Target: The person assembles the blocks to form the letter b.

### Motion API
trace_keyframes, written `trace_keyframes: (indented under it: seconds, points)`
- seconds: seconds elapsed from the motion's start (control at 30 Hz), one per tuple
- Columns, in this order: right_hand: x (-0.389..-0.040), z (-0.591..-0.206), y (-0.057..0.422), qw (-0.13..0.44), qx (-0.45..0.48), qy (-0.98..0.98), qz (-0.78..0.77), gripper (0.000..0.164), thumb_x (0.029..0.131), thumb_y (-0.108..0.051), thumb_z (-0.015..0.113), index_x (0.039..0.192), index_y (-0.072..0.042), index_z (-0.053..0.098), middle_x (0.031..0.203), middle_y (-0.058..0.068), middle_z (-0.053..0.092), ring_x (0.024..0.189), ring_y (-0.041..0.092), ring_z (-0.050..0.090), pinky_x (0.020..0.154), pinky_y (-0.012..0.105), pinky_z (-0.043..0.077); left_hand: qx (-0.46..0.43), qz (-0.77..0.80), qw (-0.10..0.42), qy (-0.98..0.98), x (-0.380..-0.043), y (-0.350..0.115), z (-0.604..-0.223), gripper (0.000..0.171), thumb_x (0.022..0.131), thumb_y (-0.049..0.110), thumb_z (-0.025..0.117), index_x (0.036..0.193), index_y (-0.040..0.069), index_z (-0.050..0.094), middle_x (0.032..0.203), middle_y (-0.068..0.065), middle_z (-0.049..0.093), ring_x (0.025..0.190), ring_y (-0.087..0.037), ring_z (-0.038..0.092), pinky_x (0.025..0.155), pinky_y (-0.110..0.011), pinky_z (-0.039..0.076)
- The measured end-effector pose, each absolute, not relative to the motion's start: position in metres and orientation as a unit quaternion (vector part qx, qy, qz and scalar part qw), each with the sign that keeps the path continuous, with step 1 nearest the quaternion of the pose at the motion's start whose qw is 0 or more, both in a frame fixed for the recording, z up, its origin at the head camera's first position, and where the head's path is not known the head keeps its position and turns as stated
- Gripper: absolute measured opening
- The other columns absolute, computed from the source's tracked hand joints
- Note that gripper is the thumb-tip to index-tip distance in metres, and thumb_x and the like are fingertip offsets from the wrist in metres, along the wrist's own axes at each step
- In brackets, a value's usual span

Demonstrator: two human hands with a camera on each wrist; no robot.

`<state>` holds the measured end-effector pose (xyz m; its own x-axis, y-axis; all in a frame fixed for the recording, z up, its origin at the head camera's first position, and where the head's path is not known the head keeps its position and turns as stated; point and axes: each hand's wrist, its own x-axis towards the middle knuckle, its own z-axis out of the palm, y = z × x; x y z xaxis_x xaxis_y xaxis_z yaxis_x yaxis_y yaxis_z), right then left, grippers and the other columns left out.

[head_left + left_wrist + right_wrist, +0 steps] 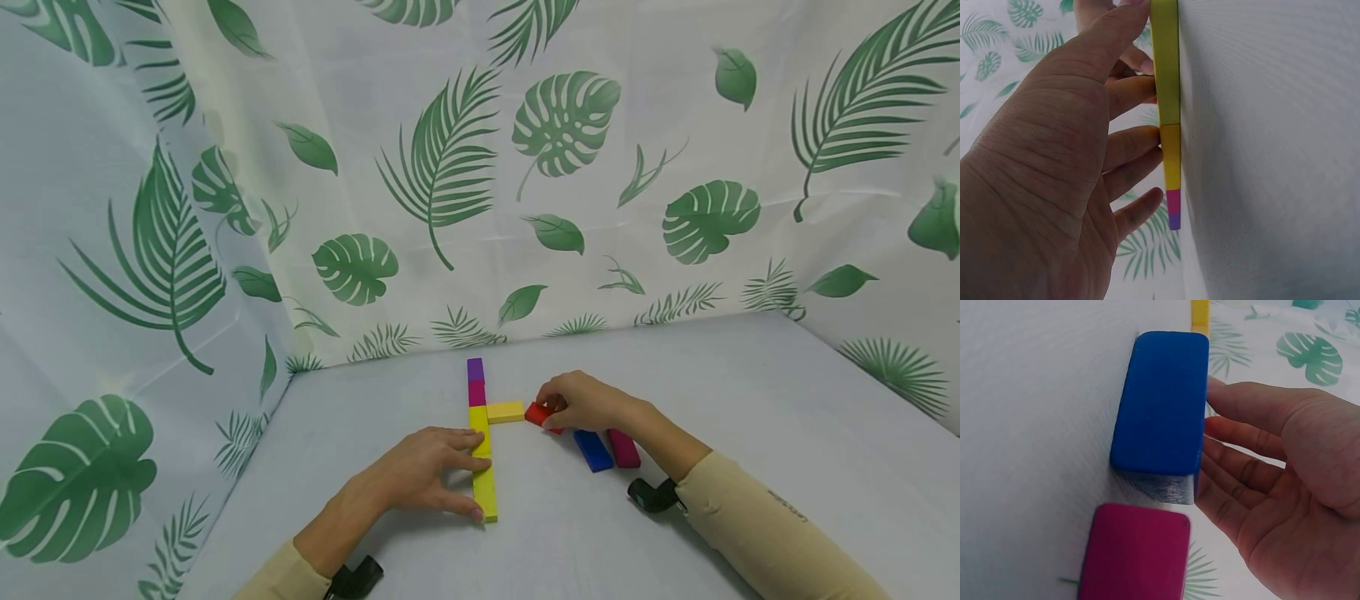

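Observation:
A straight row of blocks lies end to end on the table: purple (476, 369), magenta (477, 393), then two yellow blocks (486, 496) nearest me. From the row's right side a pale yellow block (506, 412) sticks out. My left hand (427, 473) rests along the left of the row, its extended fingertips on the yellow blocks, as the left wrist view also shows. With thumb and fingers, my right hand (588, 403) pinches a red block (535, 412) close to the pale yellow block's right end. The fingers partly cover the red block, which sits at an angle.
A blue block (593, 451) and a second magenta block (624, 450) lie side by side under my right wrist, both large in the right wrist view. White cloth with green leaves (450, 208) hangs behind and at both sides of the pale table (570, 542).

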<state>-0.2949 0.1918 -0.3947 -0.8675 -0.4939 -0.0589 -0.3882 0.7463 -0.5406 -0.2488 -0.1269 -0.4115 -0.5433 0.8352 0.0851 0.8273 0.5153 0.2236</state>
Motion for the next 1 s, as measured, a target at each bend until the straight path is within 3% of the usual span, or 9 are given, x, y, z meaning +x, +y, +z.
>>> trace_keyframes:
  seconds: [1.0]
  points:
    - [-0.2940, -0.3930, 0.1944, 0.103, -0.241, 0.926, -0.273, 0.036, 0.093, -0.020, 0.080, 0.125, -0.008, 0.072, 0.100, 0.000, 0.071, 0.083, 0.013, 0.064, 0.076, 0.026, 0.061, 0.475, 0.122, 0.021, 0.871, -0.2486, -0.1268, -0.4110, 0.074, 0.081, 0.079, 0.067, 0.138, 0.032, 0.069, 0.155, 0.000, 0.056, 0.146, -0.016, 0.050, 0.119, -0.048, 0.044]
